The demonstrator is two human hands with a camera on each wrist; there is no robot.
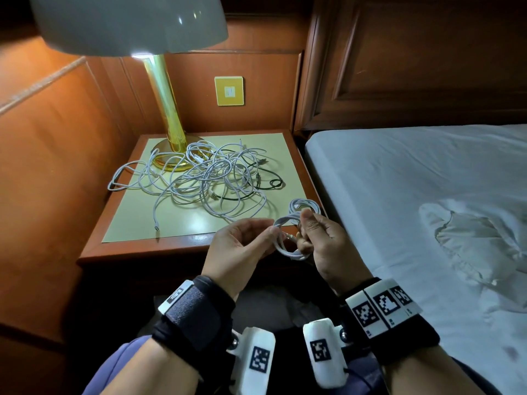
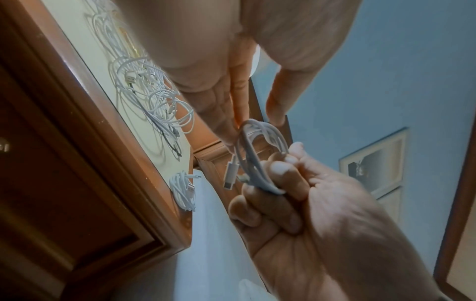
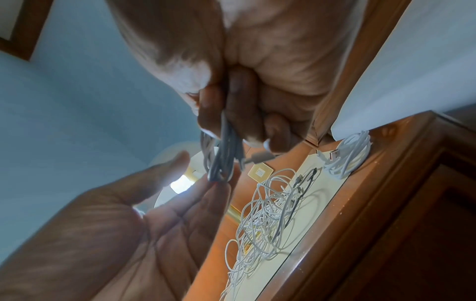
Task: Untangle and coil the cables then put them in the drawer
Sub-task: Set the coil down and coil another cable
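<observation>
Holding a small white coiled cable (image 1: 288,240) between both hands just near of the table (image 1: 137,246), the person works over the near right corner in the head view: the right hand (image 1: 322,246) has its grip clenched round the loops, while the left hand (image 1: 239,246) pinches the coil's left side with thumb and fingertips. A second finished coil (image 1: 303,206) lies on the table's near right corner, beside the bed (image 1: 399,172). Farther left, a big tangle of white and dark cables (image 1: 199,172) spreads across the table top, touching the base of a brass lamp (image 1: 168,115). From the left wrist, the left hand (image 2: 239,97) pinches the top of the coiled cable (image 2: 257,154), whose plug hangs free, and the right hand (image 2: 296,199) wraps its fingers round the lower loops; the finished coil (image 2: 184,189) sits at the table edge and the tangle (image 2: 152,97) farther along. From the right wrist, the right hand (image 3: 244,101) grasps the bundled loops (image 3: 221,158), the left hand (image 3: 165,213) meets them from below, and the tangle (image 3: 268,220) and finished coil (image 3: 347,154) lie on the table (image 3: 322,244).
</observation>
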